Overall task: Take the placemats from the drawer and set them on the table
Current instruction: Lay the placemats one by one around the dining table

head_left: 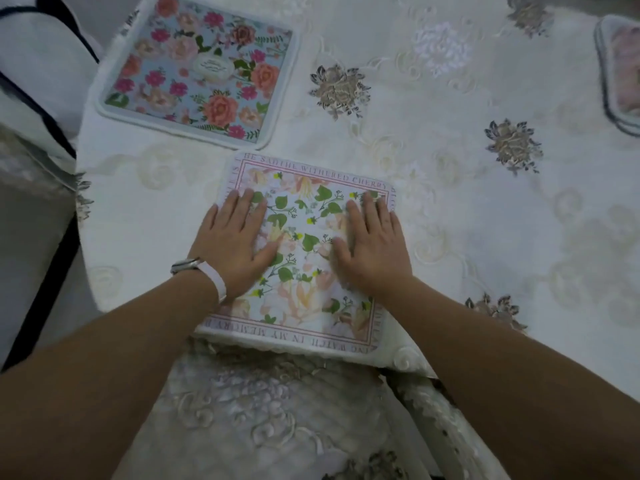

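— Hands first: where are they?

— Both lie flat, palms down, on the cream leaf-and-blossom placemat (304, 244) at the near edge of the tabletop (467, 209). The left hand (232, 242) presses its left half, the right hand (372, 245) its right half. Fingers are spread and nothing is gripped.

— So which step is this?

— Settling that mat in its place, I'd judge: smoothing or squaring it. Its near border sits right at the tabletop's edge, over the hanging embroidered cloth (277, 410).

— And the others?

— A blue rose-patterned placemat (197, 71) lies just beyond to the left, apart from this one. A third placemat (623, 74) shows at the far right, cut off by the frame.

— Next move?

— Probably lifting both palms clear without dragging the mat. The drawer isn't in view, so whether more remain I cannot tell.
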### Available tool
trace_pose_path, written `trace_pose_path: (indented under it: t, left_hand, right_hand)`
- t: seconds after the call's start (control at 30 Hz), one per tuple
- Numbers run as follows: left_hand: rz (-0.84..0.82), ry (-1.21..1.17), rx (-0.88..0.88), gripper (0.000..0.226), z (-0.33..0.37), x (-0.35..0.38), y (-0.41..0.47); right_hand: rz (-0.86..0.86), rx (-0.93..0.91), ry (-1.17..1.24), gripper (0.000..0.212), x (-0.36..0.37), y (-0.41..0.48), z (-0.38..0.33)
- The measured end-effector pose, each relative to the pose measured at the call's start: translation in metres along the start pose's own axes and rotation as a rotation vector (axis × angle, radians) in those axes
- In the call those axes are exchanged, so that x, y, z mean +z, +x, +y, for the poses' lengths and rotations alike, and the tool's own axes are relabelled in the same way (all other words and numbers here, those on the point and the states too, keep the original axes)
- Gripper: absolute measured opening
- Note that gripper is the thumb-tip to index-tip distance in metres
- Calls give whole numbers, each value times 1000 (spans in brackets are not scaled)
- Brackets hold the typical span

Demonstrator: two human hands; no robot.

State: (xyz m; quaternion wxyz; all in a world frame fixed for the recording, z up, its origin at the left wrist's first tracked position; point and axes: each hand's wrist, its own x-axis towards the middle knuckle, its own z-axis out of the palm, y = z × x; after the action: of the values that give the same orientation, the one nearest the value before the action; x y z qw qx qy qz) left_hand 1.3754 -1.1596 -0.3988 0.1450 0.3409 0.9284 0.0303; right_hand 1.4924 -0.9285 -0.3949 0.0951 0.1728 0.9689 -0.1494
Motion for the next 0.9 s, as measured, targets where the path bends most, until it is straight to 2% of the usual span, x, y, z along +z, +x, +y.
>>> trace_pose_path:
  t: [0.27, 0.37, 0.47, 0.57, 0.73, 0.9]
  left_hand:
    - [-15, 39, 22, 71, 24, 18, -60]
    - [-32, 84, 124, 70, 39, 28, -75]
    - [-49, 117, 197, 72, 47, 34, -88]
    - [-76, 153, 285, 73, 31, 34, -93]
    - [-155, 116, 225, 78, 11, 29, -104]
    - [-236, 133, 126, 77, 9, 13, -113]
  right_hand:
    - [-124, -180, -131, 70, 15, -66, -17]
    - [-134, -314, -173, 71, 30, -88, -35]
    - [-100, -370, -187, 72, 41, -104, -41]
    - [-152, -418, -245, 72, 36, -113, -27]
    - [-236, -185, -224, 79, 20, -143, 3]
    - [-332, -31, -168, 73, -4, -165, 32]
